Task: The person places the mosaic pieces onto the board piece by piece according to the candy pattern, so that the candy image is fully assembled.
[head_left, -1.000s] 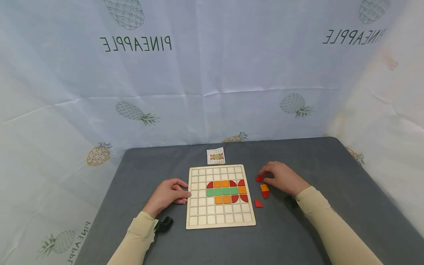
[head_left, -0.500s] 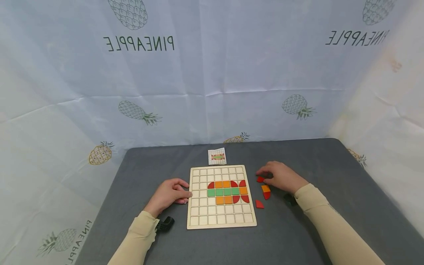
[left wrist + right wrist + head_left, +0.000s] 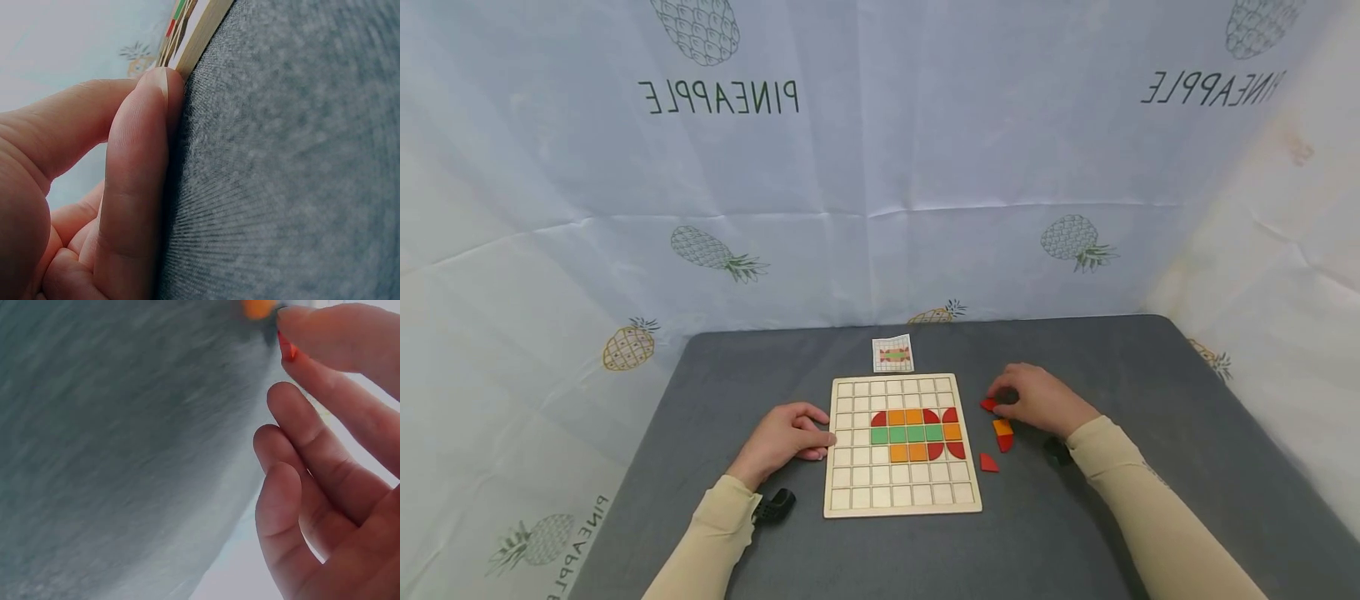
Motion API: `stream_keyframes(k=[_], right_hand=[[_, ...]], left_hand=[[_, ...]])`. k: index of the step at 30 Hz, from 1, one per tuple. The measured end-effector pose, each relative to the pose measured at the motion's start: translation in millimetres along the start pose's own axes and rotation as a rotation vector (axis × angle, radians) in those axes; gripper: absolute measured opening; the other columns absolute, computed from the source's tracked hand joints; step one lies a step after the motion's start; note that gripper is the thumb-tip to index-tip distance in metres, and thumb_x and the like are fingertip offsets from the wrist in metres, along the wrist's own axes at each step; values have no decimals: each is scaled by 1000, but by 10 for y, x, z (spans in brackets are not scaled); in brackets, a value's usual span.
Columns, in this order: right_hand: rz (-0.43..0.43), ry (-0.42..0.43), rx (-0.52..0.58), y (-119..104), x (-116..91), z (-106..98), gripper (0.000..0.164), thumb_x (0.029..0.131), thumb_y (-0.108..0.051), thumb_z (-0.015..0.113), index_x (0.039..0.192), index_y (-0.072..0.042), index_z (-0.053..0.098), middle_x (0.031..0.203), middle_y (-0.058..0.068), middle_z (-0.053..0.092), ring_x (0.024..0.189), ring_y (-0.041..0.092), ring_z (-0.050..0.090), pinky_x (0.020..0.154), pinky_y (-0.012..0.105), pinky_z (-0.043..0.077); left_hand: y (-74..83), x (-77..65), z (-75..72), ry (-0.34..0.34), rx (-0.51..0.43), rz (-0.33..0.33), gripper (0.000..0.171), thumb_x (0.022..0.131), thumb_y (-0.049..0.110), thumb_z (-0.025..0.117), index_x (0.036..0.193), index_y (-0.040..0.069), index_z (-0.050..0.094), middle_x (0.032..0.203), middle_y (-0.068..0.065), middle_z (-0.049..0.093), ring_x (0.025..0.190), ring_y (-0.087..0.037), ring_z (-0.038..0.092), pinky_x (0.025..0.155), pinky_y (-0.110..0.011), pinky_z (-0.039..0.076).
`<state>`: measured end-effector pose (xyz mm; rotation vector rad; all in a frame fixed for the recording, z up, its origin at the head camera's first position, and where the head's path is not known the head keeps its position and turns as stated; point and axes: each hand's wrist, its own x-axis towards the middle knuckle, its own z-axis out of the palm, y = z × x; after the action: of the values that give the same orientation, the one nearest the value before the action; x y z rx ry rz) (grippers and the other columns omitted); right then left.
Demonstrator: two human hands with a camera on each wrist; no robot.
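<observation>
In the head view a square wooden grid board (image 3: 901, 497) lies on the dark table, with red, orange and green flat pieces set in its cells. My left hand (image 3: 782, 439) holds the board's left edge with thumb and index finger; the left wrist view shows the thumb tip (image 3: 164, 81) against that edge. To the right of the board, my right hand (image 3: 1039, 400) pinches a red quarter-circle piece (image 3: 287, 347) between thumb and index finger, low at the table. Its other fingers stay loosely bent, holding nothing.
Near the right hand lie an orange square (image 3: 1002, 427), a red piece (image 3: 1005, 443) touching it and another red quarter-circle (image 3: 988, 462). A small printed pattern card (image 3: 892, 354) sits behind the board. A pineapple-print cloth (image 3: 865, 167) hangs at the table's far edge.
My right index finger has extended over the red piece and then drawn back, closing on it with the thumb. The left hand and board keep their place; the head view shifts slightly.
</observation>
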<state>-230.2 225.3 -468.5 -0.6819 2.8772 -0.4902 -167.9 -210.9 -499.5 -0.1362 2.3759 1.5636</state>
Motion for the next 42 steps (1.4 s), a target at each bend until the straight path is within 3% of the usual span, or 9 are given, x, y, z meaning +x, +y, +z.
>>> stream_keyframes(k=[8,15,20,30,42], right_hand=[[-11,71,64,-530,45,45,17,93,-27,88,108,-21,83,104,-3,72,95,17,62,85,38,61],[-97,82,76,-1132,120,209,17,91,-29,90,103,-20,84,100,-5,73,91,13,61,79,30,59],[-182,91,70,-1399,112,339,14,91,-29,89,99,-20,83,97,-5,72,89,10,59,76,28,58],[-252,123,22,-1583,71,569,15,90,-28,89,95,-17,82,88,-5,67,82,7,52,70,23,52],[-248,144,-27,-1621,97,655,14,88,-30,89,92,-19,81,81,-9,61,77,6,47,61,18,43]], left_hand=[[-1,2,-5,9,-2,-13,39,85,20,94,116,6,74,84,-9,74,70,-15,75,70,-31,67],[-6,7,1,4,-9,-11,40,85,21,94,117,6,74,85,-9,75,71,-15,76,70,-31,67],[-11,7,9,10,-11,-18,40,85,20,94,117,6,74,85,-9,74,71,-15,76,70,-31,67],[-8,6,18,9,-16,-10,40,85,19,94,117,5,74,84,-9,74,71,-16,76,70,-31,68],[-7,16,10,9,-13,-6,39,86,19,94,116,5,74,83,-9,75,71,-16,76,70,-31,67]])
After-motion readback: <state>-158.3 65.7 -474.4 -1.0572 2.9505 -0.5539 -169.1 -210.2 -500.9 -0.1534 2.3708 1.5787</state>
